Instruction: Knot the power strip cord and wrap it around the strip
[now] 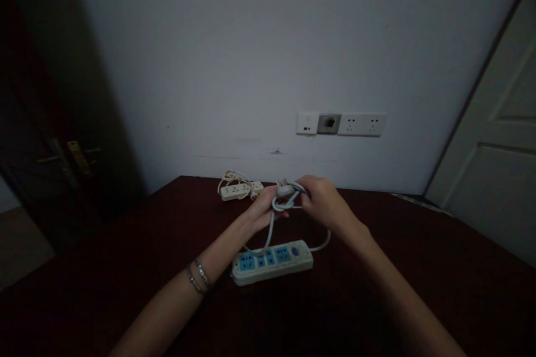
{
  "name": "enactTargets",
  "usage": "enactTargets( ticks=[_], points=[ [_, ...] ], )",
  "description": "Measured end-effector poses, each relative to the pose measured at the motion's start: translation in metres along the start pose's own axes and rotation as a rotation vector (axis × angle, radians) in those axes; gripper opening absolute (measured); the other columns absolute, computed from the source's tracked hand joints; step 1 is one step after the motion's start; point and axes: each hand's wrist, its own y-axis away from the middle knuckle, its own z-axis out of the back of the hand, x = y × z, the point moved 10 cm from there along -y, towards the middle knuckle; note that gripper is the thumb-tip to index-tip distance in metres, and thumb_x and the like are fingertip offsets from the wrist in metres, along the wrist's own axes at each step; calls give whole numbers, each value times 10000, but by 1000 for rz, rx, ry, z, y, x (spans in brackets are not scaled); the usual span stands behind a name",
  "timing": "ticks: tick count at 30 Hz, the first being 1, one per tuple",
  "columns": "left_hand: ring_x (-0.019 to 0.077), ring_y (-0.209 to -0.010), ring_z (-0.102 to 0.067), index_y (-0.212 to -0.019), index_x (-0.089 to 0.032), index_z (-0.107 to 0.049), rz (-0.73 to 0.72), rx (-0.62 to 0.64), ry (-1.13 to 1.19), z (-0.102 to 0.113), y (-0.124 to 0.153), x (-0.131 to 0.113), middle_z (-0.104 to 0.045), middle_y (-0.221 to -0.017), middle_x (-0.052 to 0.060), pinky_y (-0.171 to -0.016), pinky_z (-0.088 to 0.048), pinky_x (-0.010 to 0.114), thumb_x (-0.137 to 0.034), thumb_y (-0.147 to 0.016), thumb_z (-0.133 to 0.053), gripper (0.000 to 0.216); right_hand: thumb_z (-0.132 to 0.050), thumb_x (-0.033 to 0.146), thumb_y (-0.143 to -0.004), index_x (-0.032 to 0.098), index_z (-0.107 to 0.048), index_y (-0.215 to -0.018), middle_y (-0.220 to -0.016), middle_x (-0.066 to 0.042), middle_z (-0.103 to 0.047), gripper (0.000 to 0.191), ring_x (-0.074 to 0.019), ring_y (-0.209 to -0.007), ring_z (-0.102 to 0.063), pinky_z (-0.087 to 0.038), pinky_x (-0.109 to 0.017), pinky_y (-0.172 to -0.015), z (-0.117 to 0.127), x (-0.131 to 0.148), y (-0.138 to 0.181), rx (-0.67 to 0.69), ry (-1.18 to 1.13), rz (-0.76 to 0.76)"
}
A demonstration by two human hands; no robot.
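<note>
1. Both hands are meeting above the middle of the dark red table (125, 268), raised off its surface.
2. The left hand (264, 207) is closing its fingers around a looped bundle of white cable (280, 204); thumb and fingers are pressing together on the loops.
3. The right hand (322, 199) is gripping the same bundle from the other side, fingers curling over the cable close to the plug (285, 189).
4. The plug is sitting at the top of the bundle, between the two hands; in this dim light it is hard to tell which hand is actually touching it.
5. The cable is running down from the hands and curving along the table to the power strip (272, 262).
6. The power strip, white with blue socket faces, is lying flat on the table just below the hands, tilted slightly, its right end a little further from the camera.
7. Two thin bracelets (198, 277) are sitting on the left wrist.
8. A second strip (235, 191), off-white with its own coiled cord, is lying near the back edge of the table, left of the hands and apart from them.
9. A row of wall sockets (341, 124) is showing on the white wall above and right of the hands.
10. A white door (494, 167) is standing at the right; a dark door with a handle (62, 159) is at the left.
</note>
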Motion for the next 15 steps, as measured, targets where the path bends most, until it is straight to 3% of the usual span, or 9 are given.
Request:
enactTargets(
  ticks=[4,9,12,15],
  points=[
    [39,-371,-420,-819,-90,-592,46,46,91,-10,1,8,-439,-471,-47,-364,-449,135,-179,-791,-534,111,-458,60,-581,168,-430,-1103,-680,22,-590,534,-118,-549,-520,-374,-212,-528,12,-12,3,-146,-428,-165],
    [50,-407,-447,-803,-93,-600,-132,-33,-20,-12,7,-7,-481,-499,-34,-392,-465,158,-276,-780,-597,184,-538,215,-646,146,-569,-1047,-810,-25,-615,409,-146,-676,-570,-447,-251,-591,-6,-9,1,-43,-844,-222],
    [57,-414,-447,-782,-109,-593,-164,-116,-95,-6,11,-16,-480,-498,-41,-403,-476,186,-309,-801,-572,201,-630,311,-645,114,-617,-966,-828,-57,-646,377,-174,-698,-589,-462,-287,-630,-13,-20,1,-64,-788,-294],
    [75,-442,-482,-773,-127,-580,-161,-185,-179,2,13,-21,-501,-538,-38,-411,-493,222,-325,-809,-557,202,-597,308,-727,135,-649,-879,-817,-60,-642,236,-182,-754,-585,-450,-310,-716,-9,-23,-2,-102,-549,-178]
  ],
)
